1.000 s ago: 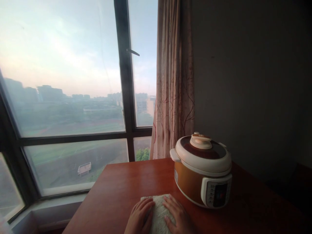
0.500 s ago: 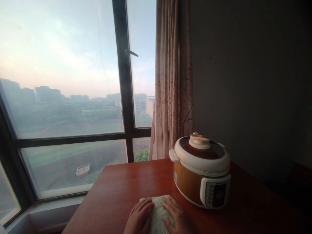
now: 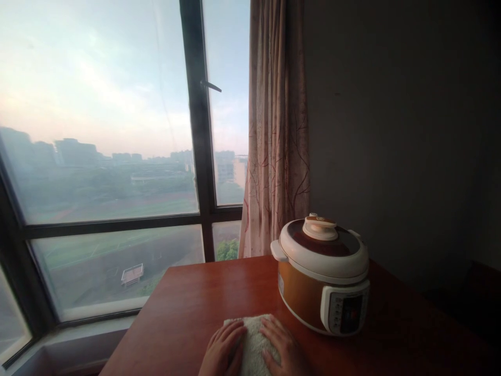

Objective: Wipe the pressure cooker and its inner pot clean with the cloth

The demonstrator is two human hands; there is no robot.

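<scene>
A pale, fluffy folded cloth (image 3: 253, 344) lies on the reddish-brown table (image 3: 188, 308) at the bottom middle. My left hand (image 3: 225, 349) rests flat on the cloth's left side, fingers stretched forward. On its right side lies my right hand (image 3: 282, 349), palm down with the fingers spread. The lower edge of the picture cuts off both wrists and the near end of the cloth. To the right of my right hand, an electric cooker (image 3: 323, 277) with a white rim and a dark lid stands on the table, its lid on.
Behind the table hangs a patterned curtain (image 3: 276, 146) beside a large window with a dark frame (image 3: 198, 115). A window ledge (image 3: 86, 334) runs along the table's left side. The dark wall (image 3: 391, 130) stands behind the cooker.
</scene>
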